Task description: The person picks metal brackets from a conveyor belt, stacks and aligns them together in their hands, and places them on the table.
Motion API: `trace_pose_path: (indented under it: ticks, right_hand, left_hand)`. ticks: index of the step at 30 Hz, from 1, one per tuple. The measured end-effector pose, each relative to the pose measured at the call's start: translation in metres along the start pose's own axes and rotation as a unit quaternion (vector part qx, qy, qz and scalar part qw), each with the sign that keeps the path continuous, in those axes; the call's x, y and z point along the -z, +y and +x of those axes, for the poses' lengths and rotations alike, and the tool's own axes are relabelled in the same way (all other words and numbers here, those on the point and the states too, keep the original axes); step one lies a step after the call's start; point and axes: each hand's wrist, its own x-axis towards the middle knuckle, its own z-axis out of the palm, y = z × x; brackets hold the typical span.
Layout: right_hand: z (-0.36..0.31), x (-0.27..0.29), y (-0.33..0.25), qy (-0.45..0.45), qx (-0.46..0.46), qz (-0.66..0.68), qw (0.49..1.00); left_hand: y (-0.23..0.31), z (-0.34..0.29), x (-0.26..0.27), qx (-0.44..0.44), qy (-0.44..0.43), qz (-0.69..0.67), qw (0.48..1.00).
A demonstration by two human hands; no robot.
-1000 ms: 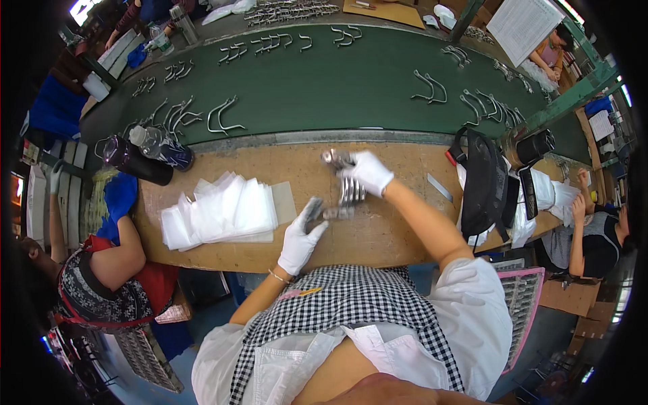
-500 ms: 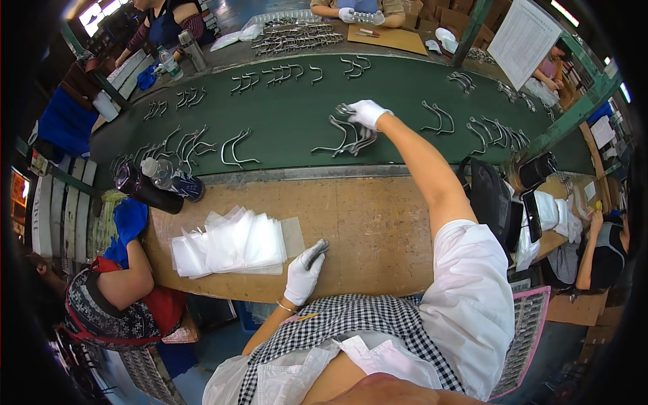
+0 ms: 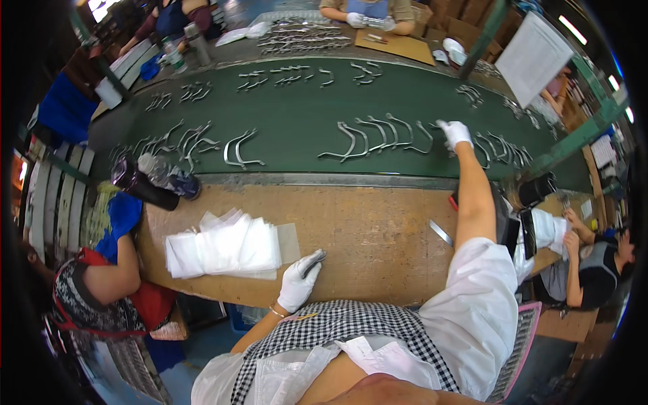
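Note:
My right hand (image 3: 455, 135), in a white glove, reaches over the green surface. Its fingers are closed on a curved metal handle, mostly hidden by the glove. Just left of it stands a row of several curved metal handles (image 3: 388, 135), with more handles (image 3: 503, 150) to its right. My left hand (image 3: 300, 280), gloved in white with greyed fingers, rests at the near edge of the wooden table (image 3: 364, 250). Its fingers are curled together, and nothing shows in them. A fanned stack of clear plastic bags (image 3: 223, 250) lies left of it.
A dark bottle (image 3: 143, 185) and a clear bottle (image 3: 156, 169) stand at the left. A pale flat strip (image 3: 441, 233) lies near my right forearm. More handles (image 3: 243, 148) line the green surface (image 3: 290, 115). Co-workers sit around; a green post (image 3: 574, 128) rises at right.
My right hand has moved right from the clustered handles, which now stand spread in a row. My left hand has stayed near its place, its fingers slightly turned.

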Motion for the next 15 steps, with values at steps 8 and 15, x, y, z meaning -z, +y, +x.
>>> trace_pose_path:
  ticks: [8,15]
  right_hand:
    - [-0.055,-0.056,-0.091,0.045,0.246,0.193,0.949]
    - [-0.15,-0.175,-0.203,-0.118,0.432,0.118,0.886]
  left_hand:
    - [0.042,0.071,0.047,0.009,-0.031,-0.003,0.999]
    - [-0.002,0.232,0.161,-0.055,0.24,0.283,0.927]
